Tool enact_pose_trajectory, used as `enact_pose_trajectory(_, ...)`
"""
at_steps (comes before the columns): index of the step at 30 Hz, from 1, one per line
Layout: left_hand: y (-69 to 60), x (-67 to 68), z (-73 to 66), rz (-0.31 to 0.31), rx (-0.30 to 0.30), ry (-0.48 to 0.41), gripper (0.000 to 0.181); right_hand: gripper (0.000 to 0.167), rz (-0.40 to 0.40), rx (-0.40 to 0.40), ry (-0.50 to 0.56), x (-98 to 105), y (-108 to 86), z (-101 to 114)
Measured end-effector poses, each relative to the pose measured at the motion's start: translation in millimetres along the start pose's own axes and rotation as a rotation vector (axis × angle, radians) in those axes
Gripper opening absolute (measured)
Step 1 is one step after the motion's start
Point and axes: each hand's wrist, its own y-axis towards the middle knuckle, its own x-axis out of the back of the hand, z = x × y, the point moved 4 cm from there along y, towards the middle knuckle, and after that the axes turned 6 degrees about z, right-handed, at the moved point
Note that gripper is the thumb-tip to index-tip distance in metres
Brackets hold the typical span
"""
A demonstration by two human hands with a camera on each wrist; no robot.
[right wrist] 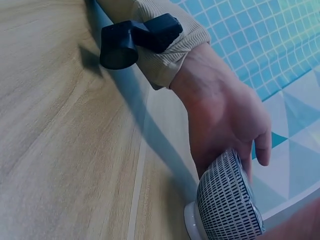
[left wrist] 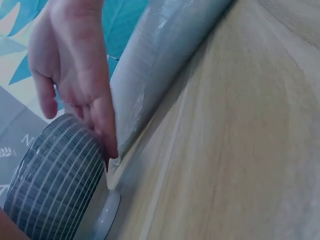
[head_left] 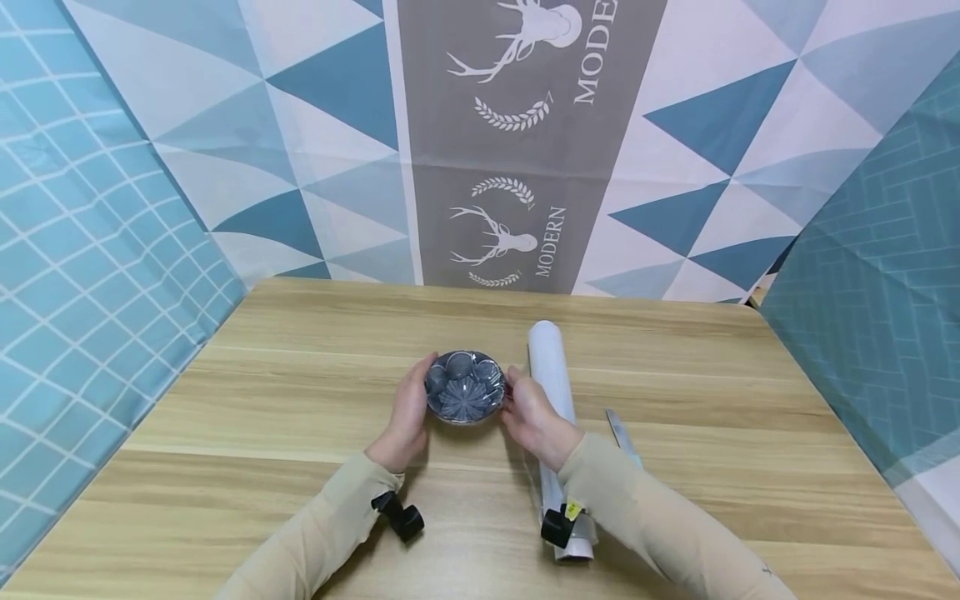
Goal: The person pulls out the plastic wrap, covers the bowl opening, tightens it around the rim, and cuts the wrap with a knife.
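A small dark-blue patterned bowl [head_left: 465, 400] stands on the table. Shiny clear film covers its mouth, and creased film shows at its rim in the right wrist view. Round shapes and a flower pattern show inside; whether the round shapes are printed or loose is unclear. My left hand [head_left: 408, 417] lies along the bowl's left side, its thumb off the rim in the right wrist view, its fingertips hidden behind the bowl [right wrist: 227, 200]. On the opposite side my right hand [head_left: 536, 421] touches the bowl's wall with straight fingers, seen closer in the left wrist view.
A long white roll of film [head_left: 552, 367] lies lengthwise on the wooden table [head_left: 300, 392], close beside my right hand and partly under that wrist. Right of the roll is a knife [head_left: 619, 432], partly covered by my right forearm. Patterned cloths [head_left: 337, 150] hang around the table.
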Motion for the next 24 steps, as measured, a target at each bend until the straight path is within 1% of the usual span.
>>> enact_pose_trajectory(3,-0.1,-1.7,-1.0,0.003,0.000,0.005,0.048,0.047,0.033,0.002,0.014,-3.6,1.1,0.2)
enact_pose_trajectory(5,-0.3,-2.4,-1.6,0.005,-0.002,0.012,0.048,0.049,0.059,0.009,0.015,-4.7,1.7,0.0)
enact_pose_trajectory(8,-0.1,-2.5,-1.7,0.007,-0.003,0.019,0.049,0.049,0.075,0.008,0.013,-4.8,1.5,0.3)
enact_pose_trajectory(10,0.3,-1.9,-1.6,0.014,0.005,0.026,0.049,0.049,0.074,0.008,-0.002,-4.1,0.3,1.2)
enact_pose_trajectory(12,1.6,-0.6,-2.5,0.017,0.014,0.022,0.049,0.050,0.057,0.011,-0.012,-3.4,-2.5,3.7)
enact_pose_trajectory(14,2.8,1.5,-5.6,0.015,0.026,0.005,0.050,0.051,0.035,0.021,-0.025,-2.5,-6.2,7.7)
enact_pose_trajectory(16,4.2,4.0,-10.5,0.013,0.021,-0.010,0.050,0.052,0.019,0.044,-0.036,-1.2,-10.9,13.3)
enact_pose_trajectory(18,5.3,6.2,-16.5,0.022,0.002,-0.002,0.048,0.053,0.014,0.078,-0.045,0.6,-15.6,20.0)
enact_pose_trajectory(20,6.0,7.3,-22.7,0.033,-0.031,0.040,0.043,0.052,0.023,0.113,-0.049,3.9,-19.0,26.4)
enact_pose_trajectory(22,5.4,6.6,-28.6,0.040,-0.076,0.114,0.037,0.050,0.029,0.144,-0.070,8.7,-21.3,31.5)
enact_pose_trajectory(24,4.0,4.1,-34.6,0.033,-0.137,0.210,0.031,0.045,0.025,0.157,-0.109,14.8,-23.8,35.1)
